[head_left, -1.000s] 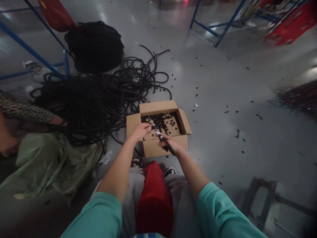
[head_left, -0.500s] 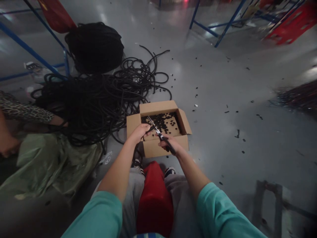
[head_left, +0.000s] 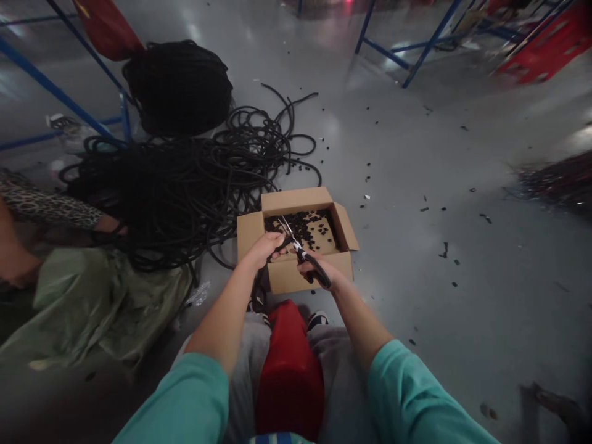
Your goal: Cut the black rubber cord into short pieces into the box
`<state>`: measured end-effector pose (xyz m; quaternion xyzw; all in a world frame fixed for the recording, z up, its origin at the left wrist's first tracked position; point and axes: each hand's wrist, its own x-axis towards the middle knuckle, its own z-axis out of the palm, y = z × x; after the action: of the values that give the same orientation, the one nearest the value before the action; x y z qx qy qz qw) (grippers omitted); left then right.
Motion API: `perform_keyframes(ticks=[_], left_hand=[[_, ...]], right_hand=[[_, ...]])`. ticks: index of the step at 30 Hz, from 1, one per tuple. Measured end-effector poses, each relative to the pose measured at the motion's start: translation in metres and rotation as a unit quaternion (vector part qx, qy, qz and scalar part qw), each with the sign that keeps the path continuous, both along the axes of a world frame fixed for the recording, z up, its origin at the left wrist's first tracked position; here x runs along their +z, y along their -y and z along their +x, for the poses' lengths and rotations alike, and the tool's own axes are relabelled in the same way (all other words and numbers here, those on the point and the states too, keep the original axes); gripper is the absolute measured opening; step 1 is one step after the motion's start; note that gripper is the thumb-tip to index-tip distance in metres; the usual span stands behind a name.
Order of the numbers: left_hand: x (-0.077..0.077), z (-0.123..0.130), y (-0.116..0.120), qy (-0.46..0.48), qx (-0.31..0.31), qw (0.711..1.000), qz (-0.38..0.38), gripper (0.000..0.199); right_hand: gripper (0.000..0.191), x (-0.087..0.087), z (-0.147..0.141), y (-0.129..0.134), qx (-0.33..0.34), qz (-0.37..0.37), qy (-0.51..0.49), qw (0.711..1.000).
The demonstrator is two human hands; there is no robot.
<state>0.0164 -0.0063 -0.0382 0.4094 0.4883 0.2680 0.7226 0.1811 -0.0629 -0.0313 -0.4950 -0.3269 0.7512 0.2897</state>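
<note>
The left hand is closed on a black cord, with a short end projecting from the fingers toward the scissors. A length of the same cord hangs below the hand, beside the near left corner of the cardboard box. The right hand is clenched around the black handles of the scissors. The blades are slightly parted and point toward the upper left of the frame, directly above the box opening; the blades are near the fingers of the left hand. Whether a blade contacts the cord cannot be determined.

The box is located at the center of the frame, on the grey floor, with its flaps folded outward. Small black pieces lie inside, denser at the far and left portions. Similar pieces are scattered on the floor.

A tangled pile of black cord occupies the floor left of the box. A large black bundle is positioned behind it, at the upper left of the frame. At the left edge, a second person's hand is near a green sheet. A red seat is located between the wearer's legs, at the lower center.
</note>
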Motion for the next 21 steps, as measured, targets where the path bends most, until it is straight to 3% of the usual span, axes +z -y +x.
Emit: perform_keyframes(ticks=[6,12,21], left_hand=[[0.0025,-0.0029,-0.0002,0.02,0.002,0.998,-0.063,0.032],[0.0038,-0.0031,-0.0008,0.047,0.016,0.994,-0.094,0.028],[0.0042,0.0007,-0.0004,0.045,0.066,0.996,-0.049,0.023]], right_hand=[[0.057,0.0,0.0036,-0.0004,0.022,0.03,-0.01,0.999],[0.059,0.0009,0.002,0.0008,0.008,0.009,-0.034,0.999],[0.063,-0.0024,0.003,-0.0026,-0.052,-0.011,0.021,0.998]])
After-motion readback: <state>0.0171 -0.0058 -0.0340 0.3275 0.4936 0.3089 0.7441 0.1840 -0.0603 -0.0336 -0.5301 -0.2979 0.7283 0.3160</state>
